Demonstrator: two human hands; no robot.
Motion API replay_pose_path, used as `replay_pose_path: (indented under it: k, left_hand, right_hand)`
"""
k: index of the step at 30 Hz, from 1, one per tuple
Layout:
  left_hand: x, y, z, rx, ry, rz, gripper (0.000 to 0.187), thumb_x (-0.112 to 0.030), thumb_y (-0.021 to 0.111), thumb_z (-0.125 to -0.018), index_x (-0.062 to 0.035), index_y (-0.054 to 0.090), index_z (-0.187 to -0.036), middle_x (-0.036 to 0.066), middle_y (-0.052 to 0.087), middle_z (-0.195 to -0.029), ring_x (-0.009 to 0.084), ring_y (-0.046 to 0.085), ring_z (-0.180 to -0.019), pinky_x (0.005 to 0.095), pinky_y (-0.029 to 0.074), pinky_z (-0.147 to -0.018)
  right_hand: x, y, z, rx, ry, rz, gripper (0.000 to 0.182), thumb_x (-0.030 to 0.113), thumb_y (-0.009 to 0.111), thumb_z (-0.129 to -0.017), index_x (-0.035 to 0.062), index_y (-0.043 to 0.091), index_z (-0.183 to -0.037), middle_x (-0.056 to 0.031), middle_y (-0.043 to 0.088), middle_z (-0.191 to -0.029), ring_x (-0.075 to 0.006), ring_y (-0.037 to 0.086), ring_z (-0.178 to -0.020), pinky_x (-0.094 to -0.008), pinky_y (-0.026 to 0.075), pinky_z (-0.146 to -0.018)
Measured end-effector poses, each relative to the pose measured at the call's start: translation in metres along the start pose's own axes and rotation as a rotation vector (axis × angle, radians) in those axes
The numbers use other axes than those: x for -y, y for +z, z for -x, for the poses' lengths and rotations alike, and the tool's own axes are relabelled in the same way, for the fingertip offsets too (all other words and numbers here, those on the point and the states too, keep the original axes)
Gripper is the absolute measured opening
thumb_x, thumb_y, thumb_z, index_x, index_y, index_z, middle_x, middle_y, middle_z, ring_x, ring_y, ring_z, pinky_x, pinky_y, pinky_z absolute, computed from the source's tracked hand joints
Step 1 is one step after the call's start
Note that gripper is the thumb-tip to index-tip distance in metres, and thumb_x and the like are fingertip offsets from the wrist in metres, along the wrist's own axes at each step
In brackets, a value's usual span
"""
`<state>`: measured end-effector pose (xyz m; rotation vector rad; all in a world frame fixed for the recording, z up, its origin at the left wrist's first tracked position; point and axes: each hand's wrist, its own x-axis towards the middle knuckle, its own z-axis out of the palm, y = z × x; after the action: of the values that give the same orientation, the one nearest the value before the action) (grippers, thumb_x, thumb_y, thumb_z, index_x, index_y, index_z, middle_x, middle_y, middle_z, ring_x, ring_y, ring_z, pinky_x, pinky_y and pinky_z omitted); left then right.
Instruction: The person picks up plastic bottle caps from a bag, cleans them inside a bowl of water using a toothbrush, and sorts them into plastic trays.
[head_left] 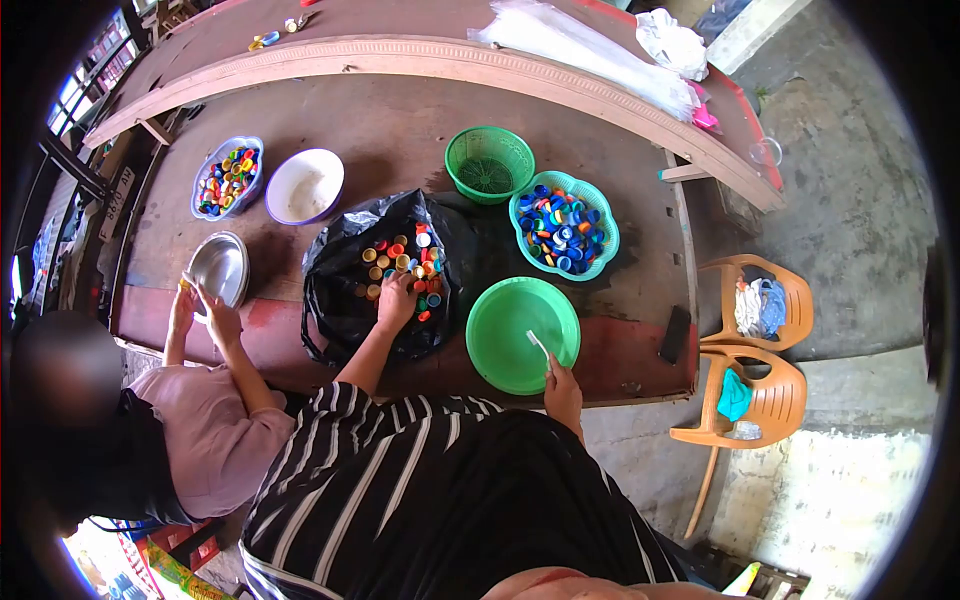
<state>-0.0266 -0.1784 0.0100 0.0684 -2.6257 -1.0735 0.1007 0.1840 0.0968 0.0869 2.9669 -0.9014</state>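
My right hand [563, 390] pinches a white plastic toothbrush [538, 343] above a round green plastic basin [497, 340] (left hand [397, 300], leftward of it: grip unclear).

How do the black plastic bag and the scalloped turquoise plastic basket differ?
The crumpled black plastic bag looks floppy; the scalloped turquoise plastic basket looks stiff. The bag appears larger than the basket. Gold and orange caps stand out in the bag, blue caps in the basket. Both hold small, round caps.

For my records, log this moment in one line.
left hand: at caps in black bag | right hand: holding brush over green basin
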Motion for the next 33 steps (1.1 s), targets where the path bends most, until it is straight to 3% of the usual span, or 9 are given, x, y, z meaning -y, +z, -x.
replay_pose_path:
  k: [6,16,23,24,25,31,33]
  left_hand:
    - [-0.011,0.016,-0.001,0.054,-0.041,-0.114,0.026,-0.005,0.070,-0.070,-0.0027,0.065,-0.095,0.016,0.060,-0.097,0.0360,0.055,-0.096,0.0421,0.046,-0.083]
    - [-0.010,0.017,-0.001,0.063,-0.084,-0.097,0.022,-0.005,0.064,-0.077,-0.0022,0.064,-0.098,0.018,0.060,-0.102,0.0370,0.057,-0.095,0.0441,0.047,-0.083]
    - [-0.006,0.008,-0.006,-0.040,-0.099,0.100,0.019,-0.012,0.069,-0.077,-0.0008,0.067,-0.092,0.020,0.063,-0.089,0.0366,0.062,-0.085,0.0442,0.050,-0.074]
    - [-0.001,0.006,-0.008,-0.051,-0.018,0.071,0.019,-0.013,0.071,-0.077,-0.0020,0.069,-0.092,0.019,0.064,-0.087,0.0365,0.062,-0.083,0.0440,0.050,-0.073]
    - [0.000,0.007,-0.007,-0.015,-0.085,0.096,0.012,-0.010,0.069,-0.077,-0.0015,0.069,-0.085,0.018,0.065,-0.081,0.0344,0.063,-0.079,0.0429,0.051,-0.070]
    - [-0.027,-0.060,-0.032,-0.119,-0.322,0.400,0.017,-0.016,0.071,-0.081,-0.0010,0.070,-0.089,0.015,0.067,-0.073,0.0185,0.066,-0.066,0.0317,0.051,-0.063]
    - [-0.018,-0.078,-0.050,-0.221,-0.277,0.570,0.013,-0.011,0.067,-0.085,0.0006,0.069,-0.091,0.007,0.069,-0.073,0.0114,0.063,-0.064,0.0280,0.050,-0.059]
  right_hand:
    - [-0.011,0.008,0.002,-0.052,-0.076,0.019,0.039,0.016,0.050,-0.093,0.0134,0.053,-0.131,-0.0158,0.059,-0.104,-0.0383,0.059,-0.092,-0.0472,0.048,-0.075]
    - [-0.001,0.008,0.003,-0.025,0.048,0.058,0.040,0.017,0.049,-0.094,0.0144,0.051,-0.133,-0.0163,0.059,-0.107,-0.0391,0.059,-0.094,-0.0472,0.048,-0.076]
    - [0.000,0.005,-0.001,0.068,0.105,0.123,0.039,0.019,0.049,-0.094,0.0140,0.052,-0.133,-0.0179,0.059,-0.109,-0.0401,0.058,-0.096,-0.0482,0.048,-0.079]
    - [0.000,0.004,-0.005,0.090,0.106,0.141,0.039,0.019,0.049,-0.094,0.0139,0.053,-0.132,-0.0183,0.059,-0.110,-0.0402,0.058,-0.097,-0.0484,0.048,-0.079]
    - [-0.001,0.004,-0.007,0.127,0.119,0.163,0.038,0.020,0.049,-0.094,0.0138,0.054,-0.131,-0.0185,0.059,-0.111,-0.0403,0.058,-0.097,-0.0487,0.048,-0.080]
    - [0.006,-0.001,-0.025,0.265,0.182,0.199,0.036,0.022,0.051,-0.092,0.0137,0.059,-0.127,-0.0193,0.060,-0.112,-0.0403,0.058,-0.101,-0.0493,0.048,-0.082]
    - [0.007,-0.004,-0.025,0.291,0.219,0.210,0.037,0.021,0.052,-0.092,0.0137,0.059,-0.127,-0.0194,0.060,-0.112,-0.0400,0.058,-0.101,-0.0493,0.048,-0.083]
